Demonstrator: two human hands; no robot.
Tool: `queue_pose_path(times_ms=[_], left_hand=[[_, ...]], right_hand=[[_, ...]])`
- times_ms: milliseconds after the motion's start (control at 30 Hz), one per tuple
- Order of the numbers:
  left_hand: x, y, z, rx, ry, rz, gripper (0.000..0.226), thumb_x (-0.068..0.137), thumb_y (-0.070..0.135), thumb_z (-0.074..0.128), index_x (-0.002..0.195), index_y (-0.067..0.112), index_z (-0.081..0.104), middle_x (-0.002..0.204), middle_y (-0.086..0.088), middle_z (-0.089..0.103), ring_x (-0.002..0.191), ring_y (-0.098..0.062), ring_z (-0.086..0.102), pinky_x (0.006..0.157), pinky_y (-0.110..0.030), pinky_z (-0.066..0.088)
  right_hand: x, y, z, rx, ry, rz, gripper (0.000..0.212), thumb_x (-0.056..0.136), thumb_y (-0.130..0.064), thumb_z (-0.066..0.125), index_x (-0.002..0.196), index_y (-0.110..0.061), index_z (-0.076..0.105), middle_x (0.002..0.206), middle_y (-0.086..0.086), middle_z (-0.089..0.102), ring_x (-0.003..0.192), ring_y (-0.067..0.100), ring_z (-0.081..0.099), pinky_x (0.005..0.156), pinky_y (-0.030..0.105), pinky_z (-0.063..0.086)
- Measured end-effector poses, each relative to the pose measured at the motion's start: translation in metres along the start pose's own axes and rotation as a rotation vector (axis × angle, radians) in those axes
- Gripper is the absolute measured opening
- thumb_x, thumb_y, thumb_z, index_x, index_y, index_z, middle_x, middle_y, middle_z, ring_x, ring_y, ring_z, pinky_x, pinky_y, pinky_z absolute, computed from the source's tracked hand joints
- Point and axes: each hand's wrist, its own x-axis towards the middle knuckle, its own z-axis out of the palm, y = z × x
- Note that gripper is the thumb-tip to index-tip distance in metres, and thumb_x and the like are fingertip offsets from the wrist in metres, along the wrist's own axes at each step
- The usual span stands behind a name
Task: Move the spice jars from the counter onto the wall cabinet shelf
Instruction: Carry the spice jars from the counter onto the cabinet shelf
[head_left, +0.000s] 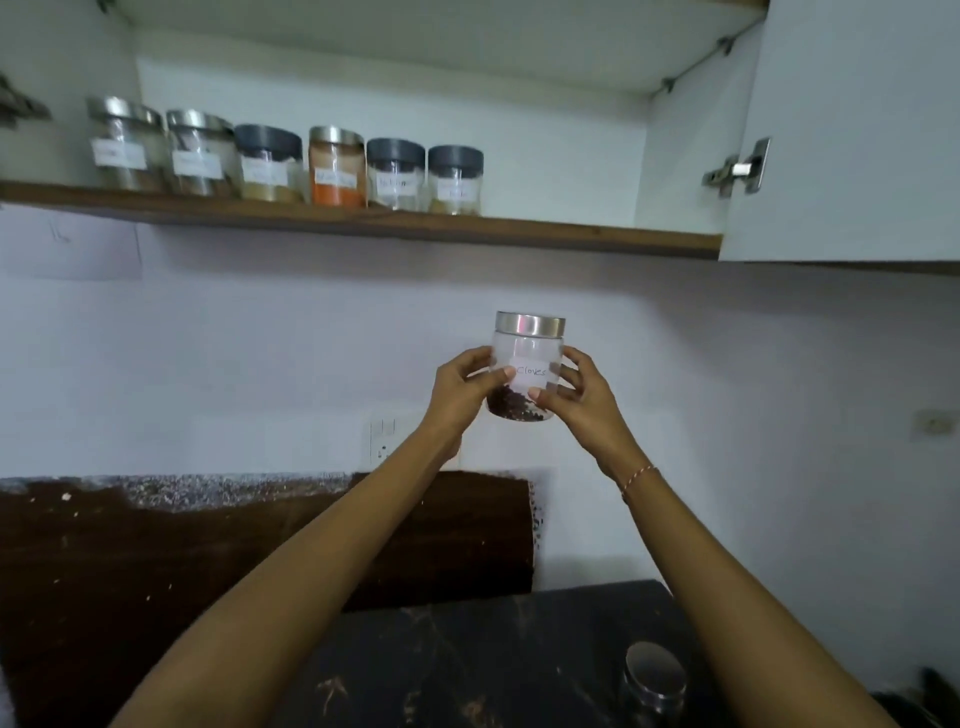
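Cloves jar (527, 366): clear, steel lid, white label reading "Cloves", dark cloves heaped at the bottom; held upright in mid-air between both hands, in front of the pale wall, below the front edge of the shelf and well above the surface.
Left hand (464, 395): curled round the jar's left side, thumb across the front beside the label.
Right hand (582, 397): curled round the jar's right side, thumb tip on the lower front by the label's corner; thin red-and-white thread band on the wrist.
Shelf (571, 236): wooden-edged board inside the open wall cabinet; right part bare.
Jars on shelf: six in a row along the left half, near the front edge, standing close together, all labelled.
Row from the left: two steel-lidded (124, 143) (200, 153), then a dark-lidded (269, 163), then a steel-lidded one with orange powder (336, 166), then two dark-lidded (396, 174) (455, 179).
Labels on the row: too blurred to read.
Cabinet door (857, 130): white, swung open at right, metal hinge on its inner face.
Surface (467, 649): dark stone with pale veining, at bottom.
Jar on surface (653, 680): steel lid, near the right edge, under the right forearm; contents not discernible.
Wall socket (383, 436): white plate behind the left wrist.
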Motion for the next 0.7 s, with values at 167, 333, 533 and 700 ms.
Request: queue_pose_path(times_ms=[167,333,533,700], left_hand=[[0.034,0.058,0.018,-0.020,0.057,0.147,0.038,0.086,0.013,0.063,0.123,0.007,0.056,0.101,0.003,0.059,0.091,-0.008,0.054,0.069,-0.010,0.045],[0.064,0.094,0.040,-0.083,0.164,0.237,0.046,0.085,0.016,0.066,0.127,0.005,0.054,0.105,-0.004,0.061,0.091,-0.010,0.058,0.069,-0.011,0.048],[0.112,0.126,0.056,-0.012,0.219,0.282,0.045,0.082,0.019,0.070,0.122,0.002,0.058,0.097,-0.010,0.064,0.092,-0.022,0.064,0.082,-0.032,0.054],[0.156,0.144,0.066,0.208,0.356,0.321,0.031,0.081,0.024,0.070,0.099,-0.001,0.069,0.098,-0.011,0.071,0.084,-0.019,0.063,0.077,-0.027,0.053]], right_hand=[[0.050,-0.045,-0.025,-0.036,0.065,-0.160,0.066,0.082,-0.022,0.069,0.140,-0.018,0.038,0.135,0.008,0.050,0.118,0.024,0.053,0.096,0.044,0.050],[0.084,-0.083,-0.044,0.076,0.054,-0.261,0.052,0.084,-0.015,0.067,0.131,-0.018,0.047,0.112,-0.004,0.059,0.106,0.017,0.056,0.086,0.034,0.053],[0.138,-0.101,-0.065,0.032,0.068,-0.300,0.053,0.084,-0.015,0.066,0.133,-0.017,0.046,0.114,0.008,0.050,0.102,0.023,0.056,0.088,0.040,0.054],[0.193,-0.109,-0.083,0.005,0.080,-0.291,0.058,0.084,-0.024,0.067,0.135,-0.013,0.044,0.113,0.009,0.053,0.112,0.027,0.055,0.087,0.043,0.055]])
